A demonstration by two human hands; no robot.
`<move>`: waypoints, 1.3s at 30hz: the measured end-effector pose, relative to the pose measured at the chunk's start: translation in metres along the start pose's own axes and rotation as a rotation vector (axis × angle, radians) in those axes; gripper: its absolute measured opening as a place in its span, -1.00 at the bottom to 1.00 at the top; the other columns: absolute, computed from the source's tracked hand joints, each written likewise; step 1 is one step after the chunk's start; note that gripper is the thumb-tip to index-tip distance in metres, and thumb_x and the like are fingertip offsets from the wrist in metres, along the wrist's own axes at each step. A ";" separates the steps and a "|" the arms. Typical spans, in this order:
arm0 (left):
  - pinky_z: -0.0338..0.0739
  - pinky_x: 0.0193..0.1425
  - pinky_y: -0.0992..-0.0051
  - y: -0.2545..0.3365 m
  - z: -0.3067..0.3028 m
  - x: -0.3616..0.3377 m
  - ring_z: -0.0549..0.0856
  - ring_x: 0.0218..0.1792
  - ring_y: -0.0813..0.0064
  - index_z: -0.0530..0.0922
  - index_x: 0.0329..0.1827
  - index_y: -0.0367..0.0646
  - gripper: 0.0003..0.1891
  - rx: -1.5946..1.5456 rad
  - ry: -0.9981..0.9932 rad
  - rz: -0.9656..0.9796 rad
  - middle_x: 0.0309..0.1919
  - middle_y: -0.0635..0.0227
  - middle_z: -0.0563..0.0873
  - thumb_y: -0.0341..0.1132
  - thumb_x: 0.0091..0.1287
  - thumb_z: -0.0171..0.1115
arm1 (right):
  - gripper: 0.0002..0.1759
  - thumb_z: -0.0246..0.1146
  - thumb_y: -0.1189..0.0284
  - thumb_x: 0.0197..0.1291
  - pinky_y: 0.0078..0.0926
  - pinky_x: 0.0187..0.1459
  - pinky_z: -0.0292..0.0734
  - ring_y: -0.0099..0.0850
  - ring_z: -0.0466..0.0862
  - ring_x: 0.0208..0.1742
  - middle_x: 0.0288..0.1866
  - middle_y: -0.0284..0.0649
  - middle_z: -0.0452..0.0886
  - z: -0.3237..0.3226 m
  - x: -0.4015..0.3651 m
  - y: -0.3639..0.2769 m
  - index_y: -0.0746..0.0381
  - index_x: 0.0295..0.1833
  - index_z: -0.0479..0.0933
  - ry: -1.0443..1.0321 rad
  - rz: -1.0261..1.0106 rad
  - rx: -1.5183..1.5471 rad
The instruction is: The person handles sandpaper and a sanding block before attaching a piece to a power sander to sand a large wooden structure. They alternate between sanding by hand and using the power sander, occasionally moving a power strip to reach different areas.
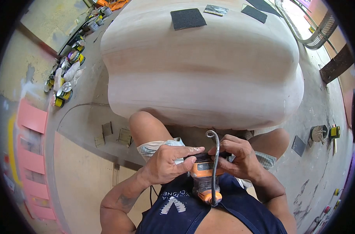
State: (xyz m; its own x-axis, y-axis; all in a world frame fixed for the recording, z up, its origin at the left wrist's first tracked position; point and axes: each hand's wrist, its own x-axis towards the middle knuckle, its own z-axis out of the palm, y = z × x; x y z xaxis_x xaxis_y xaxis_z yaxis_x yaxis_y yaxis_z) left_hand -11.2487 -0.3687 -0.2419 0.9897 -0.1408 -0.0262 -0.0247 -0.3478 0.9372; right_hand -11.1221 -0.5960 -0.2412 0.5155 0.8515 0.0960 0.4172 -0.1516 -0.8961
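At six o'clock, over the lap, sits an orange power tool point(203, 176). The left hand point(167, 164) curls over its top from nine o'clock and the right hand point(240, 158) clasps it from three. A rounded wooden form point(201, 66) rises at twelve, with sandpaper squares point(187, 18) on top.

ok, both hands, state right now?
Left hand: gripping the orange power tool from above.
Right hand: closed on the same tool's other side.

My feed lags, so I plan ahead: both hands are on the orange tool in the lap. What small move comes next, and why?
Probably steady the orange power tool with the left hand while the right hand works at its top: both hands pinch there, the bent metal rod crosses it, and it sits clear of the sanded form.
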 end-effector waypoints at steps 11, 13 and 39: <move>0.62 0.22 0.36 0.006 -0.005 0.004 0.79 0.04 0.27 0.66 0.19 -0.34 -0.66 -0.057 -0.043 0.005 0.04 0.04 0.79 -0.34 0.44 0.25 | -0.76 0.44 0.54 0.07 -0.30 -0.22 0.64 -0.22 0.71 -0.23 -0.24 -0.14 0.61 -0.005 -0.001 -0.005 0.27 -0.11 0.66 -0.044 0.014 -0.013; 0.60 0.25 0.37 0.005 -0.007 0.005 0.78 0.07 0.27 0.66 0.19 -0.34 -0.66 -0.119 -0.068 0.004 0.05 0.03 0.78 -0.36 0.42 0.27 | -0.78 0.42 0.55 0.08 -0.29 -0.22 0.64 -0.20 0.70 -0.24 -0.24 -0.14 0.60 -0.008 -0.001 -0.006 0.28 -0.11 0.65 -0.076 0.012 -0.001; 0.50 0.26 0.37 0.024 -0.016 0.027 0.58 0.19 0.38 0.45 0.30 -0.28 -0.62 0.082 -0.353 -0.267 0.18 0.17 0.57 -0.26 0.53 0.09 | -0.60 0.20 0.65 0.10 -0.18 0.01 0.62 -0.07 0.69 0.00 -0.06 -0.06 0.63 -0.023 0.007 0.009 0.27 0.10 0.65 -0.289 -0.165 0.145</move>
State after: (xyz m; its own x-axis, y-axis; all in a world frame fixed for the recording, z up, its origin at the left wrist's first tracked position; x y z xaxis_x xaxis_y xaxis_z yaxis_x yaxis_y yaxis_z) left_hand -11.2200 -0.3662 -0.2148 0.8547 -0.3387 -0.3935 0.1999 -0.4849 0.8514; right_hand -11.0977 -0.6031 -0.2382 0.2082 0.9685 0.1363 0.3563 0.0547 -0.9328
